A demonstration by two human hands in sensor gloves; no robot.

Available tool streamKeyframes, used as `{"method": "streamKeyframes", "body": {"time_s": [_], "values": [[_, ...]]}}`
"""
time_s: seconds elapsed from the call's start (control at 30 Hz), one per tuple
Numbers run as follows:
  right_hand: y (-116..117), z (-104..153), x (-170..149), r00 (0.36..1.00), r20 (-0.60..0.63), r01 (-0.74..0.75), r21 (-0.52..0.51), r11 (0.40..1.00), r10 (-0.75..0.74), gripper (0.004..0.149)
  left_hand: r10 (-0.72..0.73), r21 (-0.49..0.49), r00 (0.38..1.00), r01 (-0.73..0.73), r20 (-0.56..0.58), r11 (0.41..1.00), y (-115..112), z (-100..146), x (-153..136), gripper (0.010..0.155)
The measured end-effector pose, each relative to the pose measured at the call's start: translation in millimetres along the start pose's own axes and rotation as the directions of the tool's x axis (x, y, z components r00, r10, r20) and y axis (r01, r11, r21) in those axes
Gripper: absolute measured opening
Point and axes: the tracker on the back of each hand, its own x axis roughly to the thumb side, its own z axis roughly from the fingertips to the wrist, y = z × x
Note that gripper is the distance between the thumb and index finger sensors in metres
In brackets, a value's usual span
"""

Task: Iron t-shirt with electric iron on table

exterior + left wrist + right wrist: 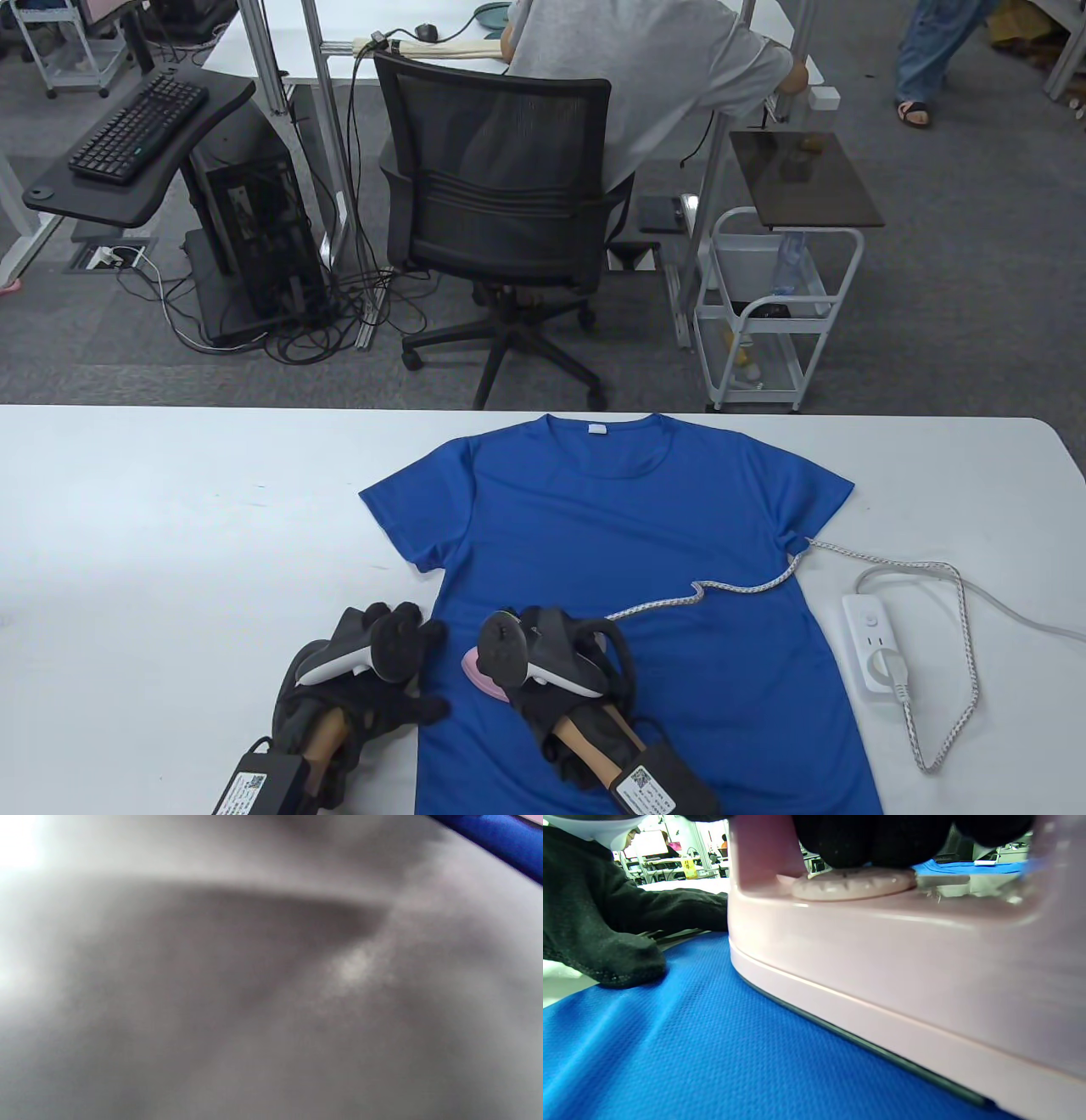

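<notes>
Right hand (560, 671) sits nearest the lens at 6 o'clock, fingers wrapped round the handle of the pink iron (903, 984); in the table view only a sliver of the iron's pink base peeks out from under the tracker. Soleplate is flat on the blue t-shirt (628, 577), at the lower left of the body panel, close to the side seam. Left hand (382, 671) at 7 o'clock: fingers lie fairly straight, fingertips pressing the shirt's left edge just beside the iron, palm on the table (170, 526); it holds nothing. Left wrist view is a grey blur with a strip of blue at its top right, no use. Shirt lies spread face-up, collar toward 12 o'clock, both sleeves out, mid-table. Braided cord (730, 587) runs from the iron across the fabric toward 3 o'clock, off past the right sleeve, and loops round to the power strip (874, 645), where a plug is seated. Progress, as a judgement: ironing is underway, iron is at one lower corner only. Fabric looks mostly flat already, with light creases near the collar and right armpit, so I can't tell which areas are pressed. Likely left: upper chest, sleeves, right side. Cord lying over the shirt could drag fabric.
</notes>
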Motion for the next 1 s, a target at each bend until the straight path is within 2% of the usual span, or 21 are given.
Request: {"method": "streamKeyframes", "body": {"time_s": [0.13,0.33,0.53,0.67,0.83,1.0], "values": [[-0.2,4.4,2.2,0.999,0.037,0.007,0.028,1.0,-0.008,0.069,0.003,0.002,1.0,-0.003,0.001,1.0,0.0,0.0,-0.4,0.091],[-0.1,25.1,10.0,0.988,0.15,0.006,0.102,0.995,-0.021,0.069,0.013,-0.001,1.0,-0.013,0.007,1.0,-0.1,0.3,-1.5,0.089],[-1.4,41.3,21.2,0.954,0.296,-0.019,0.206,0.978,-0.044,0.068,0.009,0.003,1.0,-0.009,0.006,1.0,-0.3,0.6,-2.0,0.089],[-1.2,45.0,28.7,0.929,0.367,-0.038,0.227,0.973,-0.049,0.068,0.0,0.005,1.0,0.0,0.004,1.0,-0.2,0.8,-2.4,0.089],[-0.5,43.6,32.3,0.935,0.352,-0.031,0.206,0.978,-0.045,0.068,0.03,0.006,0.999,-0.03,0.022,1.0,1.6,1.8,-5.6,0.087],[0.5,35.4,38.7,0.957,0.288,-0.025,0.159,0.987,-0.022,0.069,0.07,0.013,0.997,-0.07,0.029,0.997,2.2,2.3,-8.3,0.082]]}}
